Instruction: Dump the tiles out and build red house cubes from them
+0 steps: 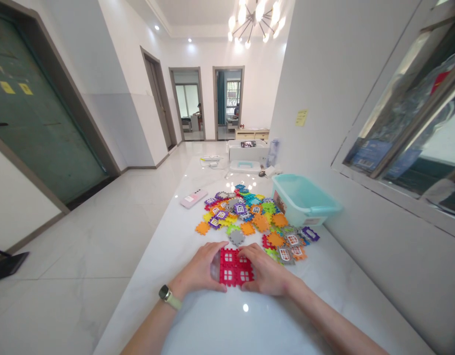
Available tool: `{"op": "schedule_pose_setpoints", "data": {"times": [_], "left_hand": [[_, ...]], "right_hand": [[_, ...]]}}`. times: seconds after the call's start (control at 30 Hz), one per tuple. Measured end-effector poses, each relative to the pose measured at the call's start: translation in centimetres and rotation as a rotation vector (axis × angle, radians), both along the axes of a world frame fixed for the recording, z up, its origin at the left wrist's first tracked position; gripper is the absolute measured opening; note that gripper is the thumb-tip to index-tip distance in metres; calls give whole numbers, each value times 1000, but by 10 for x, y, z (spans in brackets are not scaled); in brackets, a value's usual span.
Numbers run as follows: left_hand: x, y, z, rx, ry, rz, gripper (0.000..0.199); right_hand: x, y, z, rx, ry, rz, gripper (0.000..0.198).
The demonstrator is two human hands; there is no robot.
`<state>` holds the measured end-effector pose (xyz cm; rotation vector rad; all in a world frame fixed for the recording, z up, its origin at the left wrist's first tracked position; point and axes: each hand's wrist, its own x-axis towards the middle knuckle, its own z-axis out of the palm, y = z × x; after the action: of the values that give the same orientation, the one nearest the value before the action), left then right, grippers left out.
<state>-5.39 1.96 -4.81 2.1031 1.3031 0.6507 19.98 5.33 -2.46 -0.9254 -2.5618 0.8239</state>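
Note:
A square panel of several red interlocking window tiles [231, 275] lies on the white table in front of me, its notched edges showing. My left hand [198, 268] curves round its left side, with fingertips at the far left corner and the thumb at the near edge. From the right, my right hand [267, 274] grips the panel, its fingers over the top right tile and its thumb at the near right corner. Just beyond the panel lies a grey notched tile [236, 237], at the front of a heap of colourful interlocking tiles [262, 223].
An aqua plastic tub [305, 199] stands against the wall to the right of the heap. A pink phone [194, 197] rests near the table's left edge. Farther back are a white lid with a blue handle [245, 166], a white box [246, 152], cables [212, 161] and a clear bottle [272, 153].

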Motion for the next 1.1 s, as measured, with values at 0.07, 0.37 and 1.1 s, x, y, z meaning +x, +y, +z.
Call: {"op": "schedule_pose_setpoints", "data": {"times": [0.07, 0.37, 1.1], "left_hand": [[0, 0, 0, 4, 5, -5, 117], [0, -1, 1, 1, 11, -21, 116], [-2, -1, 6, -152, -276, 206, 56]], "right_hand": [[0, -1, -1, 8, 3, 3, 63], [0, -3, 1, 2, -7, -13, 58], [-12, -29, 4, -33, -37, 74, 40]]}}
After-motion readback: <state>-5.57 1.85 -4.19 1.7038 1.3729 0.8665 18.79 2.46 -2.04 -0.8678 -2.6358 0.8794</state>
